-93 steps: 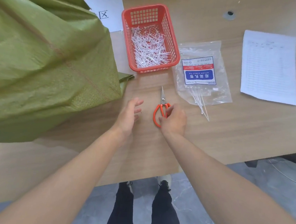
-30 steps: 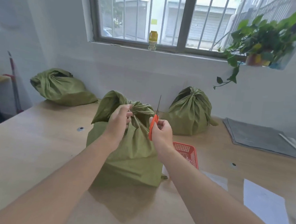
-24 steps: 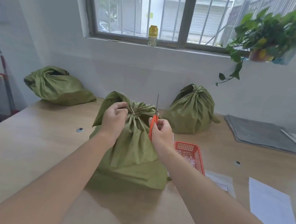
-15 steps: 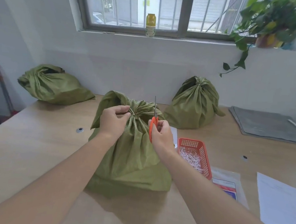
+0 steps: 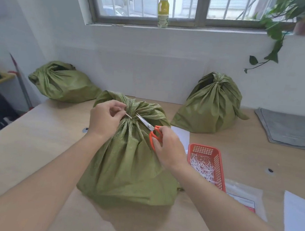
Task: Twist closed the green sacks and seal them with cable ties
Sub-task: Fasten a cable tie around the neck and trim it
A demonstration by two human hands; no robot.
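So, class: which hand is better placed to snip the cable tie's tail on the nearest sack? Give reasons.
Right, probably. The right hand grips the orange scissors, their tips at the tail beside the neck of the sack; the left hand is busy pinching that tail.

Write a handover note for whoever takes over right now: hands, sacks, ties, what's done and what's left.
Left hand: pinches the cable tie tail at the near sack's neck.
Right hand: grips the scissors, tips at the tail.
Red basket and packet of ties lie right of that sack.
Done: near sack twisted and tied; right rear sack tied at its neck.
Left: likely snip the tail. Check the left rear sack; it looks twisted, but no tie is visible.
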